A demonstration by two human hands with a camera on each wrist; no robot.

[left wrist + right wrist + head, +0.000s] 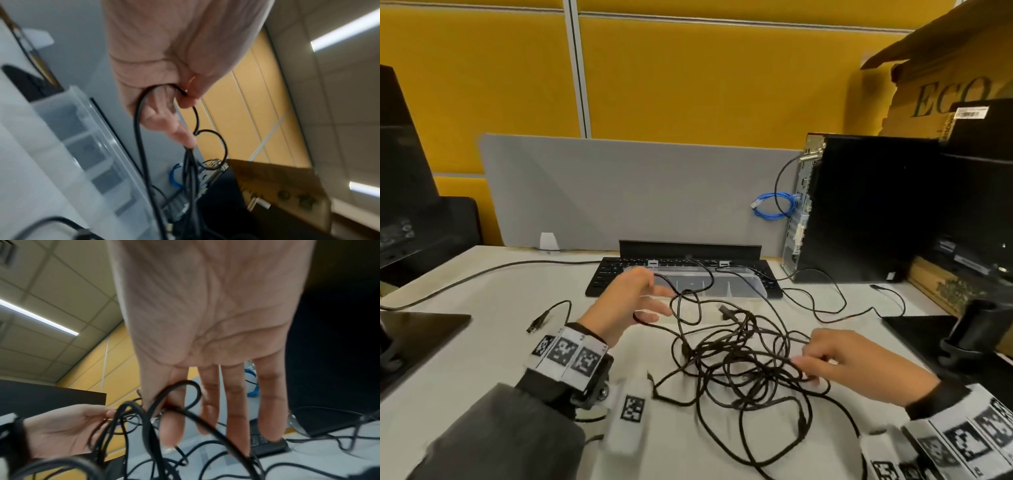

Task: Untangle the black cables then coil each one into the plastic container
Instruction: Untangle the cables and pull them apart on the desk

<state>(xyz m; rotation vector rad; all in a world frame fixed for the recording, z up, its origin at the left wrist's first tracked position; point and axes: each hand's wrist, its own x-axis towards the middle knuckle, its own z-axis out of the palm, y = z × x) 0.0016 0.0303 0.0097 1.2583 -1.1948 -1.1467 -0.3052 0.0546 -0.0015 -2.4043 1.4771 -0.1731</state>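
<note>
A tangle of black cables (739, 363) lies on the white desk in front of me. My left hand (657, 305) is raised at the tangle's far left and pinches a cable loop (141, 113) between thumb and finger. My right hand (804, 368) is at the tangle's right edge, its thumb and forefinger pinching a strand (185, 386) while the other fingers (236, 402) stay straight. The clear plastic container (736, 286), divided into compartments, sits on the keyboard just behind the left hand. One loose cable end with a plug (539, 322) lies to the left.
A black keyboard (602, 279) lies under the container, in front of a grey divider panel (619, 192). A black PC tower (866, 205) with a blue cable (772, 205) stands at the right. Black monitor bases (424, 325) (924, 329) flank the desk. A cardboard box (945, 78) rises at the back right.
</note>
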